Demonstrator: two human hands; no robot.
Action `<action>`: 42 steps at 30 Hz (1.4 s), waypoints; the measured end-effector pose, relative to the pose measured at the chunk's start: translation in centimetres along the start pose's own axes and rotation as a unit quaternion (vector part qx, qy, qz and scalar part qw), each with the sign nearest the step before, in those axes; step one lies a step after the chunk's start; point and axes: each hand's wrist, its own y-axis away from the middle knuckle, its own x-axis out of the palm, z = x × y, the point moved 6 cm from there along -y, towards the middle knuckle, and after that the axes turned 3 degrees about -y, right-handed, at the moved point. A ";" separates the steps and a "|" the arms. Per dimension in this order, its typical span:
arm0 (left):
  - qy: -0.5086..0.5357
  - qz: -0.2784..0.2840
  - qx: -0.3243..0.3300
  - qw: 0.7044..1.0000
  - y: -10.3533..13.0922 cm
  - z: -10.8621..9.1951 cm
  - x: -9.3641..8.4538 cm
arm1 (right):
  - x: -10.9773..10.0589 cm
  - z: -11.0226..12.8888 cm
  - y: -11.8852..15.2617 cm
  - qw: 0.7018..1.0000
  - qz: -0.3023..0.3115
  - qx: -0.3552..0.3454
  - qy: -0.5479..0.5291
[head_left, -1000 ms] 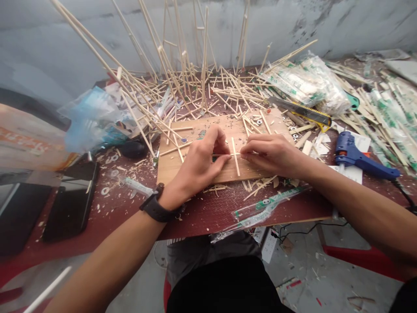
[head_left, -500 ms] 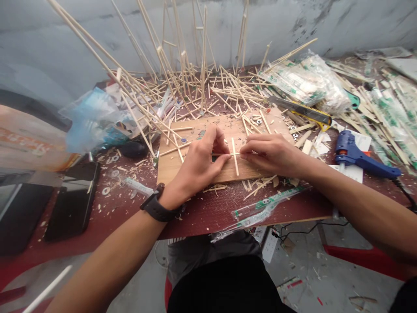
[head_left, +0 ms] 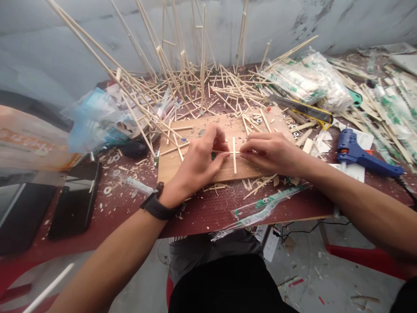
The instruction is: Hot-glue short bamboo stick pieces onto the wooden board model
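Over a wooden board (head_left: 174,167), my two hands hold a small cross of thin wooden sticks (head_left: 234,163). One stick of the cross points away from me, and the other runs sideways between my hands. My left hand (head_left: 206,154) is closed, pinching the sideways stick's left end between thumb and fingers. Closed as well, my right hand (head_left: 269,152) pinches that stick's right end with its fingertips. Most of the sideways stick is hidden by my fingers. Another crossed pair of sticks (head_left: 177,147) lies at the board's left side.
Behind the board stand tall stick frames (head_left: 203,56) amid heaped loose sticks. To the right lie a yellow-black utility knife (head_left: 309,111), a blue glue gun (head_left: 361,156) and bagged sticks (head_left: 302,78). A black phone (head_left: 74,200) lies left; a plastic wrapper (head_left: 260,213) hangs over the front edge.
The upright stick of the cross has turned slightly and now stands straighter between my fingers. Both hands stay nearly in place; the whole view has shifted a little.
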 end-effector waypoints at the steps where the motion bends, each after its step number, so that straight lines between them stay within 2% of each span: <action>1: 0.001 0.000 -0.002 1.000 0.0 0.0 0.1 | 0.1 0.0 0.0 1.000 0.002 0.001 0.000; 22: 0.000 -0.011 0.023 1.000 0.1 0.2 0.2 | 0.2 0.0 0.1 1.000 0.001 -0.011 0.010; 42: 0.006 -0.004 0.012 1.000 0.0 0.0 -0.1 | -0.3 0.1 0.1 1.000 -0.019 -0.015 -0.002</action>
